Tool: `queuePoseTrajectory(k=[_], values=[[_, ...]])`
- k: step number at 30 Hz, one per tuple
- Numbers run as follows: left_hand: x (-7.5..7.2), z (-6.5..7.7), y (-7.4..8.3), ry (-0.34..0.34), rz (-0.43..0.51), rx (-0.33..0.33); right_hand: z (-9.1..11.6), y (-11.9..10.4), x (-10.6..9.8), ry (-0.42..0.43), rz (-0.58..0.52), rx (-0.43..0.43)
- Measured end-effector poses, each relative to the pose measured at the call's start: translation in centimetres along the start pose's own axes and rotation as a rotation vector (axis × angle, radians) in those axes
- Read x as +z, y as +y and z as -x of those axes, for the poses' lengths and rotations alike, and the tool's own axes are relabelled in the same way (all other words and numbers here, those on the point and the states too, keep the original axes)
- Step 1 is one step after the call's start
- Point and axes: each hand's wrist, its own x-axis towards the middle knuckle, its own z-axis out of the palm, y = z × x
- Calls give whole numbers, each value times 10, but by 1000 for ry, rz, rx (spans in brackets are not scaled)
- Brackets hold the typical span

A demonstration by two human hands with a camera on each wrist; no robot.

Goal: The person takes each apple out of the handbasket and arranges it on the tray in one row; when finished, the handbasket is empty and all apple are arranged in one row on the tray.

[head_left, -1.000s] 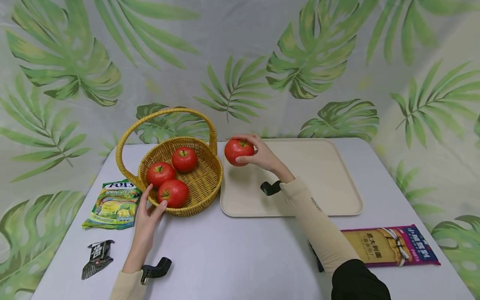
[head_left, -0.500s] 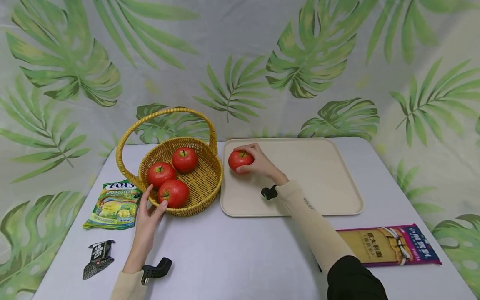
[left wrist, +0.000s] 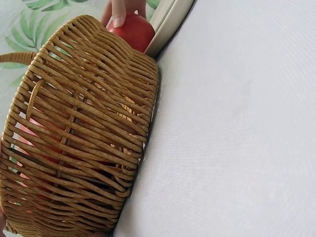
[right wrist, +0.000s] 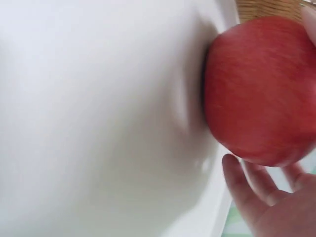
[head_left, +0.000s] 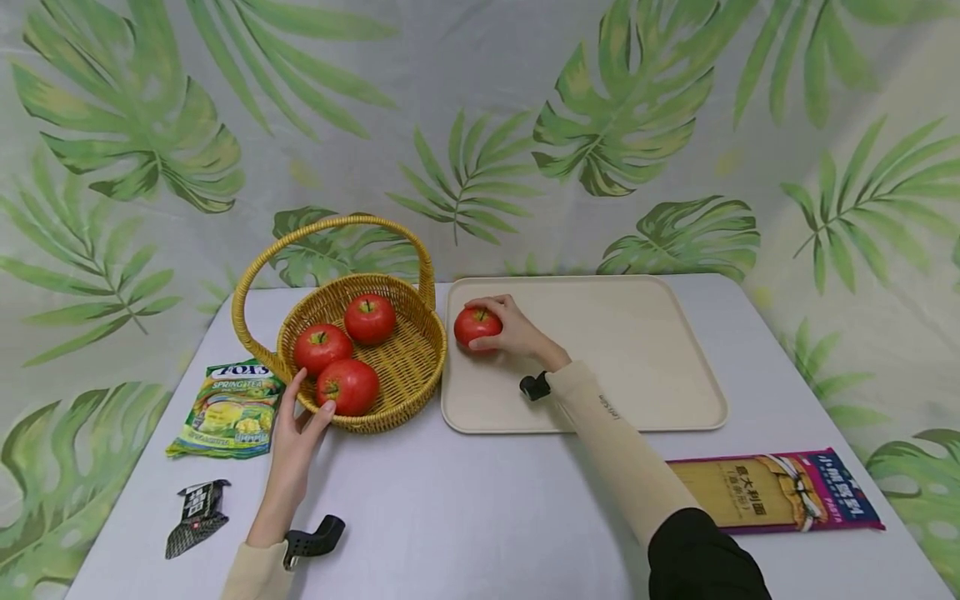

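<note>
My right hand has its fingers and thumb round a red apple at the left end of the beige tray. In the right wrist view this apple sits right at the tray surface, the fingers curving along one side and a thumb tip at the frame's edge. My left hand holds the near left rim of a wicker basket, thumb and fingers spread along it. Inside the basket lie three red apples. From the left wrist, the woven basket wall hides most of them.
The basket's tall arched handle rises over it, next to the tray. Left of the basket lies a green candy bag, with a small black packet nearer. A pasta pack lies at the front right, partly behind the right sleeve.
My right hand has lowered the apple onto the tray's left end and shifted it slightly left. The left hand stays on the basket rim.
</note>
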Motion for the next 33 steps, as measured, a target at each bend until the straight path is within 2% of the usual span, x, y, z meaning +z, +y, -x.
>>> queuePoseTrajectory(k=[3, 5, 8, 10, 13, 16, 18, 25, 30, 33], values=[[0, 0, -1, 5, -13, -2, 0, -1, -3, 3, 3, -15], [0, -1, -1, 6, -20, -2, 0, -3, -6, 41, -41, -48], [1, 0, 0, 4, -12, 1, 1, -12, -9, 114, -160, -130], [1, 0, 0, 1, -2, 1, 3, -23, -9, 132, -263, -204], [1, 1, 0, -2, 6, 3, 7, -50, -7, 89, -384, -297], [0, 0, 0, -2, -6, 6, 10, -76, -1, 5, -432, -346], [0, -1, 0, -1, -17, 10, 8, -87, 7, -40, -399, -353], [-1, -2, -2, -8, -15, 3, -13, -99, 45, -249, -270, -359], [-2, -2, -3, -13, -10, 0, -24, -112, 70, -410, -131, -409], [-2, -2, -3, -18, -9, 1, -28, -120, 81, -479, -50, -385]])
